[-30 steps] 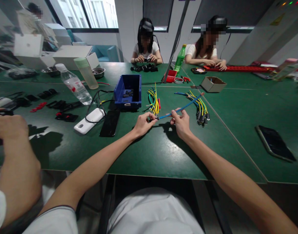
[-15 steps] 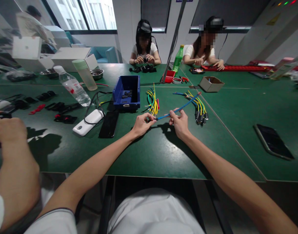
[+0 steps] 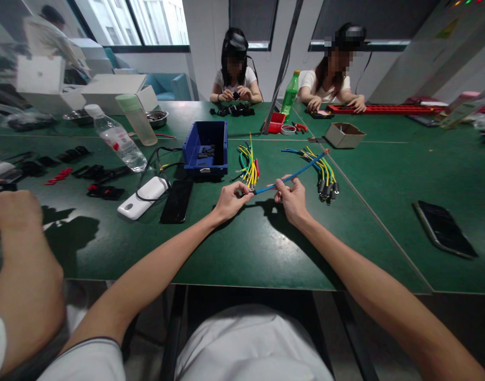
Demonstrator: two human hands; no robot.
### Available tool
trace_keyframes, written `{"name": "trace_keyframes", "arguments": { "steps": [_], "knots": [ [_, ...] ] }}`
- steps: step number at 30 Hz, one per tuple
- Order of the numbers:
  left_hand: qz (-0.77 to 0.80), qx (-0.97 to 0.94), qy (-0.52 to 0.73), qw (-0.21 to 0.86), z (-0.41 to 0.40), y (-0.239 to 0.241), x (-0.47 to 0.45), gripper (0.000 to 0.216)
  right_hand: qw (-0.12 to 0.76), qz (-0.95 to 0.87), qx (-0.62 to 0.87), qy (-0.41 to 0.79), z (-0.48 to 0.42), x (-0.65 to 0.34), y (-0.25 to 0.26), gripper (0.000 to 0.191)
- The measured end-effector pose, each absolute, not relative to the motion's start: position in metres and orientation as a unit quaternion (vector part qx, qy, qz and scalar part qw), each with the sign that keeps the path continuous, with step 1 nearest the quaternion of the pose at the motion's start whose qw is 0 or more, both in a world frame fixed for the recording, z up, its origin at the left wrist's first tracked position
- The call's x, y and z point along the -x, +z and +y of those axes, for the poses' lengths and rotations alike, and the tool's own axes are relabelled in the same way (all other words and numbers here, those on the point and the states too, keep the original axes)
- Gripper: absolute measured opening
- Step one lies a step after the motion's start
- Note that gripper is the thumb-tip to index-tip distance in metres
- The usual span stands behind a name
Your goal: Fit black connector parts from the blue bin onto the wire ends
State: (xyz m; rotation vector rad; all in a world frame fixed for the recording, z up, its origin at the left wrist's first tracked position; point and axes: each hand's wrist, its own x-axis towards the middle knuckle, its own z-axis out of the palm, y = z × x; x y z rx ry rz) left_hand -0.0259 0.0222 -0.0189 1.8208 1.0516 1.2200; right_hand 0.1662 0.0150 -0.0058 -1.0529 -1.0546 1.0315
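Observation:
A thin blue wire [image 3: 308, 166] stretches between my two hands above the green table [image 3: 242, 251], its bare copper end pointing up to the right. My left hand [image 3: 231, 201] pinches its near end, where a small dark piece shows at the fingertips. Partway along, my right hand [image 3: 292, 200] closes thumb and fingers on the same wire. Just behind my left hand lies a bundle of yellow and green wires [image 3: 248, 164]. Right of my right hand, another bundle [image 3: 325, 177] ends in black sleeves with metal lugs; the blue wire passes over it.
A blue bin [image 3: 206, 168] holds small black pieces. Left of it are a black phone [image 3: 176, 202], a white power bank [image 3: 143, 198] and a water bottle [image 3: 121, 143]. A cardboard box [image 3: 344, 136] and another phone [image 3: 444, 228] lie right. A neighbour's arm [image 3: 26, 254] reaches in at left; two people sit opposite.
My hands keep their grip on the blue wire and have barely moved. Across the table, the right-hand person's hand has shifted left and down toward a small dark item.

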Motion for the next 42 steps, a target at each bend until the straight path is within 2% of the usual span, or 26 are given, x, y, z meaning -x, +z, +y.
{"name": "trace_keyframes", "arguments": {
  "steps": [42],
  "knots": [
    [0.401,-0.712,0.468,0.336,0.0175,-0.0152,0.0238,0.018,0.614,-0.459,0.444,0.464,0.0137,-0.1652,-0.0075,0.041]
  ]
}}
